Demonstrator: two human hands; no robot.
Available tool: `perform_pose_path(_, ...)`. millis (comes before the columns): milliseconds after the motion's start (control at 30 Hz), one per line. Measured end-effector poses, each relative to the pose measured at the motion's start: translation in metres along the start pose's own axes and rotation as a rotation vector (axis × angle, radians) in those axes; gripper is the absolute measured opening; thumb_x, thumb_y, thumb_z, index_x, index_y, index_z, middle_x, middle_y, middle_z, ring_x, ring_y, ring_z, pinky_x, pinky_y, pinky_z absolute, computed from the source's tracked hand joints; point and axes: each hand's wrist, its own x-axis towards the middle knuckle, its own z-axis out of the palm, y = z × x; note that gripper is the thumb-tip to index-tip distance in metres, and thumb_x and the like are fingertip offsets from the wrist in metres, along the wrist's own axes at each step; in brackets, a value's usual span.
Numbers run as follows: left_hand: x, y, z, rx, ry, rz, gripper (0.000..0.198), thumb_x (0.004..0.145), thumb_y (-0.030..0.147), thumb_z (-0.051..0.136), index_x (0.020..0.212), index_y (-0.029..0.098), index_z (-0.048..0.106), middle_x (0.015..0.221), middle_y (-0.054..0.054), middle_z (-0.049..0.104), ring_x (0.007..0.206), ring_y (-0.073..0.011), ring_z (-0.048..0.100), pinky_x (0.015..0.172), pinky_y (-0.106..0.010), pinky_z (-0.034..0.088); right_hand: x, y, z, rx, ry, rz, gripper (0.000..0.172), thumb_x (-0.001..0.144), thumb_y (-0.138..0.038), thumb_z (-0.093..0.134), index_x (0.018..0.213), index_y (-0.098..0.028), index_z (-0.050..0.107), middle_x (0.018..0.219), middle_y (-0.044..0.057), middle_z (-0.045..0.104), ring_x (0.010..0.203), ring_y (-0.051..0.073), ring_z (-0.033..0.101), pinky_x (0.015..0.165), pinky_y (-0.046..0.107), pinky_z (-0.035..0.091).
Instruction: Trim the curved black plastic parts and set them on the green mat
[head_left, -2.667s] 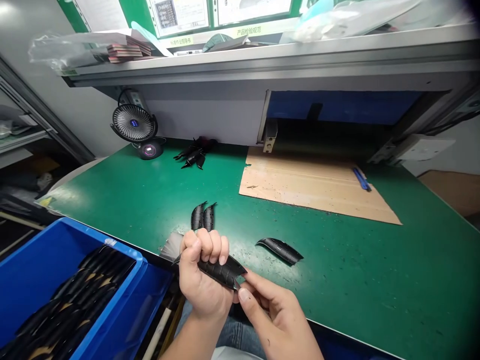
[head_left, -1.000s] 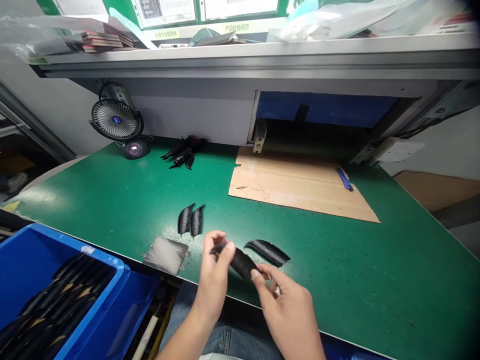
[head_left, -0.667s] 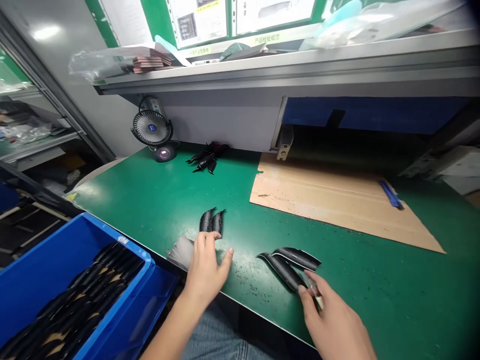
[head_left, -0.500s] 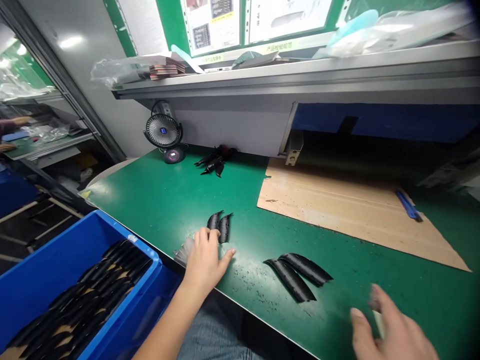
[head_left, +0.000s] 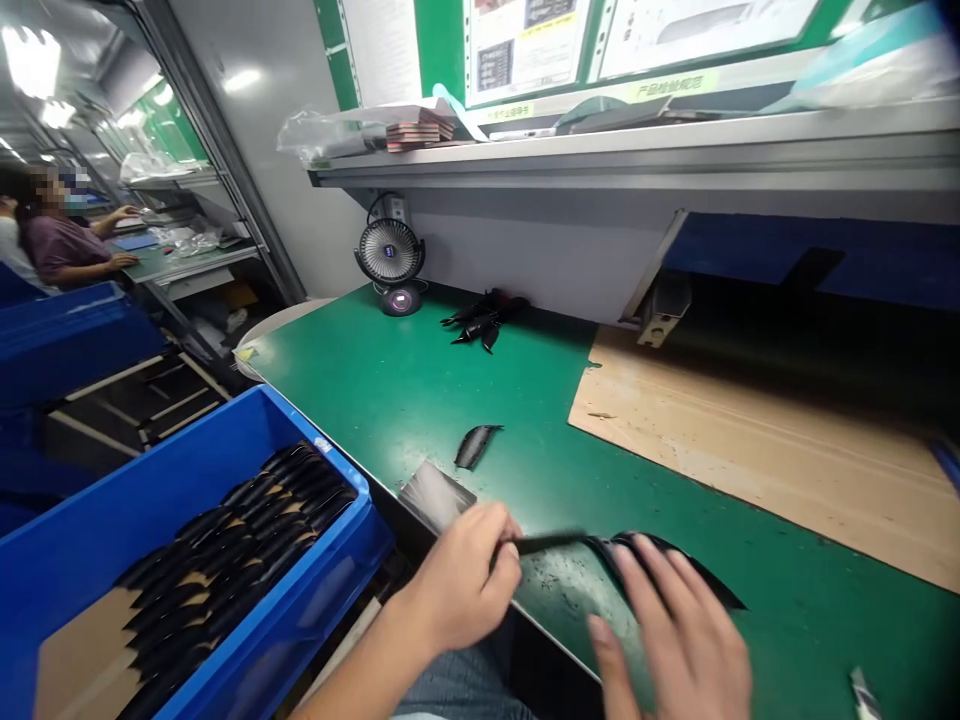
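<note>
My left hand (head_left: pixel 476 575) is closed in a pinch on a thin black curved piece (head_left: pixel 551 542), seen edge-on and blurred, pointing right. My right hand (head_left: pixel 675 630) has its fingers apart, over two longer black curved pieces (head_left: pixel 712 580) on the green table; whether it touches them I cannot tell. Another short black curved piece (head_left: pixel 476 447) lies alone beyond my left hand. By the table's front edge, next to my left wrist, is a greyish see-through sheet or stack (head_left: pixel 436 495). A small pale blade-like tool (head_left: pixel 864 692) lies at the lower right.
On the left, a blue bin (head_left: pixel 352 480) holds rows of black curved pieces with cardboard. A small fan (head_left: pixel 390 250) and a cluster of black pieces (head_left: pixel 480 325) stand at the back. Cardboard (head_left: pixel 720 450) covers the right rear, under a shelf (head_left: pixel 570 155). A co-worker (head_left: pixel 67 235) sits far left.
My left hand has taken one of the two short black pieces and moved right with it. My right hand has come left over the longer pieces. The view has turned left.
</note>
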Motion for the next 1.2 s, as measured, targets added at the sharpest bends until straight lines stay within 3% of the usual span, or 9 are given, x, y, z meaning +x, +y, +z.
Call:
perform_pose_path(67,-0.011,0.005,-0.015,-0.253,-0.089,-0.157,0.010,0.091,0.020,0.041,0.081,0.022,0.042,0.070,0.003,0.051,0.065,-0.0148,0.052,0.061,-0.027,0.040,0.009,-0.008,0.015,0.100,-0.136,-0.142,0.041,0.101,-0.038,0.041,0.139,-0.024,0.047,0.138,0.011,0.054,0.128,0.035,0.049,0.094,0.051,0.053)
perform_pose_path(200,-0.019,-0.014,-0.042,-0.506,-0.113,-0.407,0.019,0.095,0.031,0.034,0.079,0.022,0.041,0.064,0.004,0.051,0.058,-0.0139,0.057,0.055,-0.025,0.040,0.017,-0.028,0.046,0.452,-0.381,-0.129,0.034,0.102,-0.034,0.043,0.135,-0.025,0.046,0.122,0.007,0.063,0.108,0.017,0.064,0.085,0.025,0.058)
perform_pose_path(400,-0.015,-0.052,-0.069,-0.411,-0.160,-0.409,0.026,0.096,0.040,0.033,0.081,0.022,0.045,0.064,0.003,0.056,0.062,-0.0160,0.060,0.059,-0.026,0.044,0.035,-0.058,0.083,0.494,-0.390,-0.197,0.038,0.102,-0.031,0.041,0.138,-0.019,0.043,0.106,0.010,0.061,0.098,0.021,0.062,0.080,0.032,0.057)
perform_pose_path(600,0.045,-0.122,-0.099,-0.008,0.210,-0.471,0.031,0.097,0.047,0.038,0.088,0.021,0.052,0.083,-0.004,0.060,0.078,-0.0200,0.057,0.072,-0.032,0.041,0.053,-0.058,0.116,0.057,-0.266,-0.255,0.040,0.102,-0.035,0.037,0.127,-0.008,0.052,0.082,0.008,0.058,0.073,0.023,0.059,0.058,0.034,0.053)
perform_pose_path(700,0.080,-0.154,-0.100,0.131,0.342,-0.556,0.027,0.098,0.038,0.037,0.093,0.018,0.054,0.082,-0.005,0.060,0.077,-0.0203,0.058,0.074,-0.034,0.042,0.068,-0.073,0.125,0.007,-0.271,-0.264,0.035,0.100,-0.029,0.039,0.122,-0.006,0.055,0.085,0.010,0.059,0.078,0.025,0.058,0.059,0.034,0.051)
perform_pose_path(800,0.097,-0.170,-0.092,0.213,0.359,-0.573,0.023,0.094,0.038,0.047,0.090,0.019,0.058,0.076,-0.003,0.061,0.075,-0.0206,0.059,0.075,-0.034,0.042,0.072,-0.078,0.120,0.020,-0.311,-0.310,0.034,0.099,-0.024,0.041,0.126,-0.008,0.053,0.086,0.009,0.057,0.078,0.023,0.055,0.061,0.033,0.050)
perform_pose_path(933,0.099,-0.178,-0.085,0.263,0.363,-0.568,0.026,0.093,0.042,0.045,0.080,0.024,0.057,0.074,-0.002,0.064,0.073,-0.0228,0.060,0.068,-0.031,0.038,0.067,-0.080,0.113,-0.052,-0.256,-0.405,0.038,0.091,-0.010,0.039,0.127,-0.005,0.051,0.078,0.009,0.052,0.071,0.023,0.049,0.057,0.033,0.045)
perform_pose_path(1033,0.098,-0.184,-0.084,0.273,0.368,-0.562,0.028,0.092,0.044,0.046,0.076,0.024,0.056,0.074,-0.002,0.064,0.073,-0.0228,0.060,0.065,-0.030,0.035,0.067,-0.088,0.117,-0.085,-0.323,-0.409,0.049,0.081,0.002,0.039,0.129,-0.005,0.050,0.085,0.012,0.056,0.079,0.026,0.051,0.062,0.035,0.046)
perform_pose_path(1200,0.099,-0.194,-0.083,0.226,0.396,-0.546,0.027,0.095,0.046,0.043,0.083,0.025,0.056,0.075,0.000,0.065,0.070,-0.0192,0.059,0.061,-0.028,0.032,0.062,-0.085,0.109,-0.034,-0.315,-0.394,0.035,0.095,-0.016,0.041,0.127,-0.006,0.051,0.083,0.009,0.056,0.075,0.023,0.051,0.062,0.033,0.045)
